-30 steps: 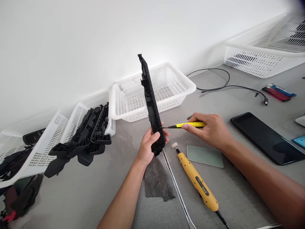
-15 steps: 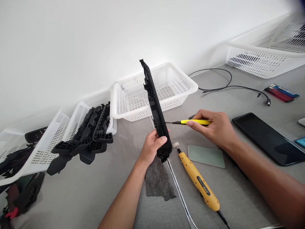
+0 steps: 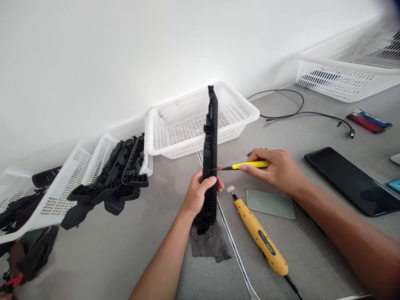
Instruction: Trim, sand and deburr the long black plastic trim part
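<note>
Gripped in my left hand (image 3: 200,193) is a long black plastic trim piece (image 3: 211,141), held nearly upright with its ribbed side showing. My right hand (image 3: 275,168) is closed around a yellow-handled craft knife (image 3: 250,165). The thin dark tip of the knife meets the edge of the trim piece just above my left thumb; whether it cuts in, I cannot tell. Under the trim piece's lower end lies a dark grey abrasive pad (image 3: 209,246). A yellow rotary tool (image 3: 261,237) with a pale felt tip rests between my forearms.
Behind the trim piece stands a white basket (image 3: 171,148). More black plastic parts (image 3: 115,171) fill baskets at the left. A greenish glass plate (image 3: 270,204), a black phone (image 3: 353,181), a black cable (image 3: 300,112) and red and blue packs (image 3: 370,121) lie toward the right.
The trim piece has turned more upright, its top swinging right and its lower end moving down and left. My right hand with the knife has shifted slightly left and down along it.
</note>
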Demonstrator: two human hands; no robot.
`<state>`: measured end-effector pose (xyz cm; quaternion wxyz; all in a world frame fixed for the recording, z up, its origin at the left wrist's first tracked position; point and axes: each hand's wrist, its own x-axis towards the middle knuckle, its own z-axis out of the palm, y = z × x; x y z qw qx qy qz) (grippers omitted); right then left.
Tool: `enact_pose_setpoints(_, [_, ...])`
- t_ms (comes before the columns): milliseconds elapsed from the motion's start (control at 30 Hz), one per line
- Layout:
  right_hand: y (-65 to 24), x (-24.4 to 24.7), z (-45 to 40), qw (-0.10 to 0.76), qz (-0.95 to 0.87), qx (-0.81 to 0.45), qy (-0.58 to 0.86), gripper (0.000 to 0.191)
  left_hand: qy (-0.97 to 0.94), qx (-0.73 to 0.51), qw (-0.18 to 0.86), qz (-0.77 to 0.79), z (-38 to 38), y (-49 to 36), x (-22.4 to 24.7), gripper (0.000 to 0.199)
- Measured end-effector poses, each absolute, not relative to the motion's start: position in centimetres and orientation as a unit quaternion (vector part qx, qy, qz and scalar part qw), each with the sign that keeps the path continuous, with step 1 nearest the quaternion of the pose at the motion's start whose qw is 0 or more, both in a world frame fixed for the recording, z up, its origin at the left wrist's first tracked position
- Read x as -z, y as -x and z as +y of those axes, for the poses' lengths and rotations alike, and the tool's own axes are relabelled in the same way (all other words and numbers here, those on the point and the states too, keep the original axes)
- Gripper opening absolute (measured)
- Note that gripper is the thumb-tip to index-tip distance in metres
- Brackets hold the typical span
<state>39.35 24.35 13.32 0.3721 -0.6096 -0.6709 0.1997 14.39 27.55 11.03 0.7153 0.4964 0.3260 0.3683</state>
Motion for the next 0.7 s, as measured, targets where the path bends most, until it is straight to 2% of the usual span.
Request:
enact_pose_setpoints(100, [-39.37,-13.32,24.33,0.389,-0.651,-0.181,0.626,0.055,-0.486,-0.371,0.722,0.323,27.56,-14.47,-11.0,0.042])
enact_pose_setpoints(267, [-39.25,-13.4,24.32,0.362,-0.684,-0.214,0.596,0.056,-0.5,-0.37,0.713,0.323,27.47,-14.43,-10.96,0.04])
enact_pose_setpoints(467, [-39.51,-13.4,24.31,0.408,-0.631,-0.166,0.639,0.057,-0.511,-0.377,0.712,0.299,27.38,-14.44,-11.06,0.034])
enact_pose_setpoints(700, [-38.81,-13.32,24.35,0.379,-0.672,-0.192,0.607,0.055,-0.48,-0.378,0.721,0.328,27.47,-14.52,-11.47,0.032])
